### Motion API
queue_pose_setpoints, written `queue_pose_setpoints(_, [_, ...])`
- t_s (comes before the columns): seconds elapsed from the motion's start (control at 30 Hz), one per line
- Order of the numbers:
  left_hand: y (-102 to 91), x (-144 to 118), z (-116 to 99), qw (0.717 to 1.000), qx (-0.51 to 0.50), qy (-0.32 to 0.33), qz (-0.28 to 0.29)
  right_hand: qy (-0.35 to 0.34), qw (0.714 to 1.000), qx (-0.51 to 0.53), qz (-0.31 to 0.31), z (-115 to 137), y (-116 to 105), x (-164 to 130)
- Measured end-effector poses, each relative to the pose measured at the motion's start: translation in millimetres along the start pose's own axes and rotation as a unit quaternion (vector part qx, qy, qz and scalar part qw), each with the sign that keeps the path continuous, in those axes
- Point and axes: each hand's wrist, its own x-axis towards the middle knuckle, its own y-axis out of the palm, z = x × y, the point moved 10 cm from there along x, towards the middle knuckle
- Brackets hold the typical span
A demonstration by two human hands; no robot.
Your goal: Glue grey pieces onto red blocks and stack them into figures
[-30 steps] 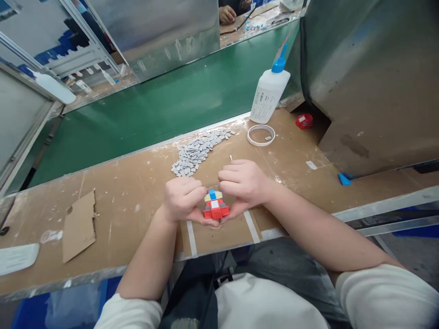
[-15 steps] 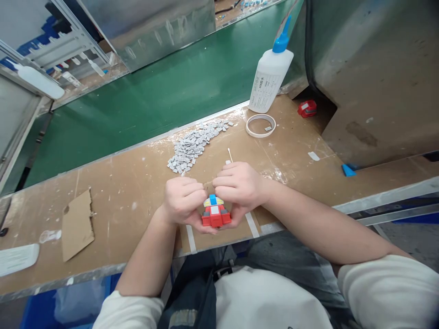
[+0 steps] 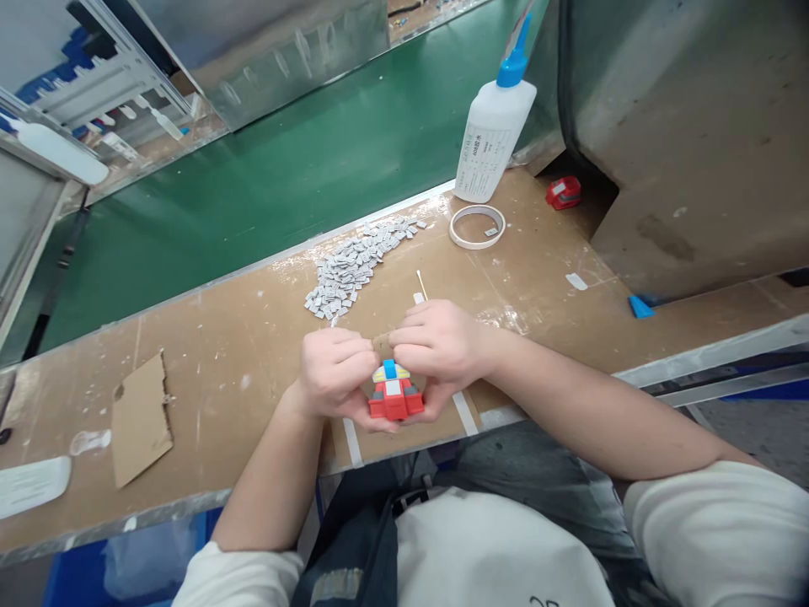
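A small red toy part (image 3: 397, 408) with grey sides, a white panel and a blue-and-yellow top is held between my two hands near the table's front edge. My left hand (image 3: 338, 371) grips its left side, fingers curled and thumb below. On the other side my right hand (image 3: 439, 354) is closed around it in the same way. The curled fingers hide part of the toy's top and back. Just beyond my right hand lies a cotton swab (image 3: 420, 283). A pile of small grey rectangular pieces (image 3: 347, 270) spreads over the brown table (image 3: 240, 379) ahead.
A white glue bottle (image 3: 486, 147) with a blue nozzle stands at the back, with a tape roll (image 3: 477, 228) before it. Another red toy part (image 3: 563, 193) sits right. A cardboard scrap (image 3: 142, 421) lies left. A green belt (image 3: 271, 160) runs behind the table.
Both hands keep the same grip on the red toy part. The whole view has shifted slightly; nothing on the table has visibly moved.
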Motion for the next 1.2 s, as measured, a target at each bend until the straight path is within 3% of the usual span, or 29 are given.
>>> queue_pose_setpoints(0.33, [-0.1,-4,-7,0.999,0.027,0.019,-0.009,-0.051,0.999,0.002,-0.015,11,-9,2])
queue_pose_setpoints(0.6, [1.1,2,-15,0.999,0.033,0.009,0.017,-0.038,0.999,0.031,-0.017,12,-11,2])
queue_pose_setpoints(0.73, [-0.4,2,-20,0.999,0.030,0.013,0.006,-0.041,0.997,0.055,-0.041,16,-18,4])
queue_pose_setpoints(1.2, [-1.6,0,-24,0.999,0.021,0.028,0.000,-0.058,0.996,0.064,-0.026,20,-20,6])
